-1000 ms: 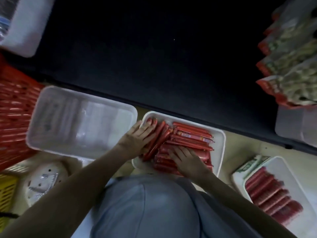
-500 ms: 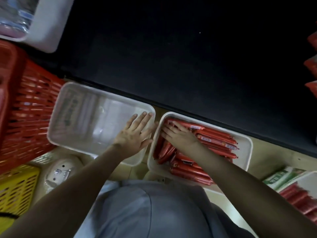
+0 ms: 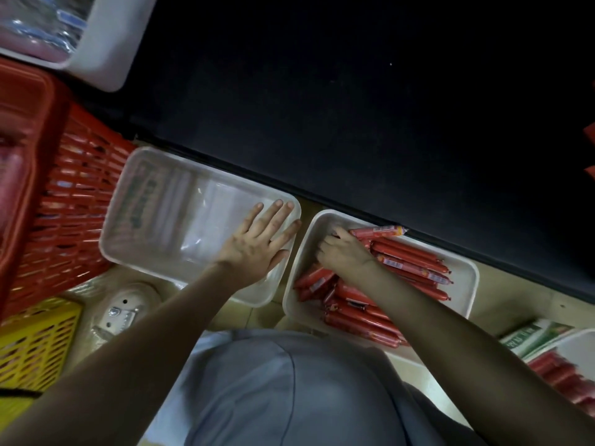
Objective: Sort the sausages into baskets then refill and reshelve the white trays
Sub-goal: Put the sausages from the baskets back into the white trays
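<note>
A white tray [image 3: 463,284] on the floor holds several red sausages [image 3: 409,262]. My right hand [image 3: 343,255] reaches into its far left corner, fingers curled round one sausage [image 3: 378,232] that sticks up over the tray's far rim. To the left lies an empty white tray [image 3: 128,226] with a clear plastic sheet inside. My left hand [image 3: 257,243] lies flat, fingers spread, on that tray's right end. A red basket [image 3: 74,201] stands at the far left and a yellow basket [image 3: 35,346] at the lower left.
A dark shelf base [image 3: 354,107] runs across the back. Another white tray [image 3: 96,46] with wrapped goods sits top left. A third tray with red sausages [image 3: 566,378] and a green-printed pack [image 3: 534,338] lie at the lower right. A pale round object [image 3: 122,310] rests beside the yellow basket.
My left hand left the sausage tray and now lies flat on the empty tray. My right hand moved to the tray's far left corner and curled round a sausage. The view swung left.
</note>
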The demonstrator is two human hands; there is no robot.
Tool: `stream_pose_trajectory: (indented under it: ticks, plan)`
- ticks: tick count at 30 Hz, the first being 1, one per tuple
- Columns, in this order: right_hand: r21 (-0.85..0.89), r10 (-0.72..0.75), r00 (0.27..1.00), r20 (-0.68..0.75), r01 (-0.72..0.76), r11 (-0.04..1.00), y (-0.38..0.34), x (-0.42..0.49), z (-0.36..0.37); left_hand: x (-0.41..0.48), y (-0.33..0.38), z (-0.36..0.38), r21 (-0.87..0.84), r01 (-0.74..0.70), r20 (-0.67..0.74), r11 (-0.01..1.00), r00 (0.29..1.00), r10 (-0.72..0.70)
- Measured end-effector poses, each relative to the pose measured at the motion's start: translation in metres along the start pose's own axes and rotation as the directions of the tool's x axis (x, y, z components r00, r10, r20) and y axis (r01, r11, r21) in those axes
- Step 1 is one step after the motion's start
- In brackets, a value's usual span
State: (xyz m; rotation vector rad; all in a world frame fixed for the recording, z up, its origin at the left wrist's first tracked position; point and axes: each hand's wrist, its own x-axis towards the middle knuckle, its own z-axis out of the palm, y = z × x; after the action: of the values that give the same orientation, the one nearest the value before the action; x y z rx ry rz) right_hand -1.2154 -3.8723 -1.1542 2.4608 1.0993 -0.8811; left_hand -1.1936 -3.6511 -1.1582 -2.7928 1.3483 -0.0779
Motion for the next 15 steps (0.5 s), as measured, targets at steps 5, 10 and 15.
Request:
stream_pose_trajectory:
  ticks: [5,10,15]
  plan:
    - [-0.03,0.131,0.941,-0.311,-0.147,0.989,0.003,-0.036,-0.001,0.009,-0.001,-0.026,0.049,0.064,0.025,0.997,0.998,-0.066]
    - [0.275,0.424,0.829,-0.366,-0.339,0.9,0.02,-0.096,-0.056,0.034,0.007,-0.083,-0.182,0.27,-0.01,0.946,0.961,-0.276]
    - [0.845,0.649,0.759,0.053,-0.38,0.375,0.03,-0.157,-0.141,0.054,0.024,-0.18,-0.848,0.463,0.323,0.257,0.837,-0.442]
